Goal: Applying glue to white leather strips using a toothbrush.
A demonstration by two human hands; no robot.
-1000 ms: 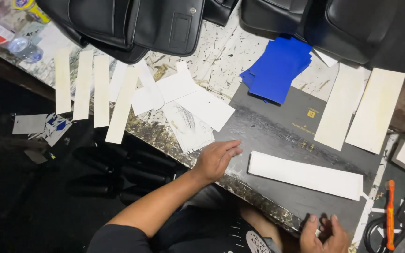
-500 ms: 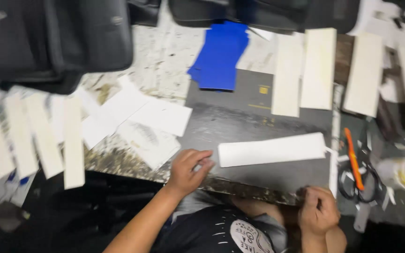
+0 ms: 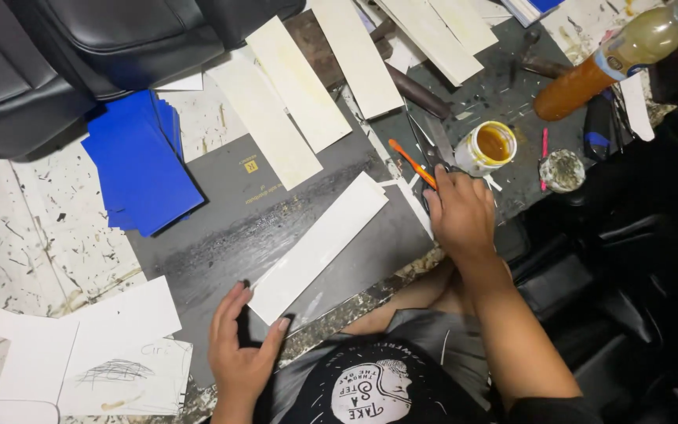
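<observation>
two hands (image 3: 241, 353) (image 3: 457, 212) | l flat by white strip (image 3: 319, 246), grip open | r now on orange tool (image 3: 412, 162), grip unclear

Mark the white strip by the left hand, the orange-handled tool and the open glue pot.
white strip (image 3: 319, 247): head view, middle of its flat face.
orange-handled tool (image 3: 412, 162): head view, mid orange handle.
glue pot (image 3: 493, 144): head view, amber contents inside the rim.

Cutting mat (image 3: 221, 228) showing dark grey, scuffed pale; strip (image 3: 319, 245) on it reading white. Sheet stack (image 3: 139, 165) showing blue. Worktop (image 3: 17, 235) appearing cream, black-flecked. Tool handle (image 3: 411, 162) showing orange.
</observation>
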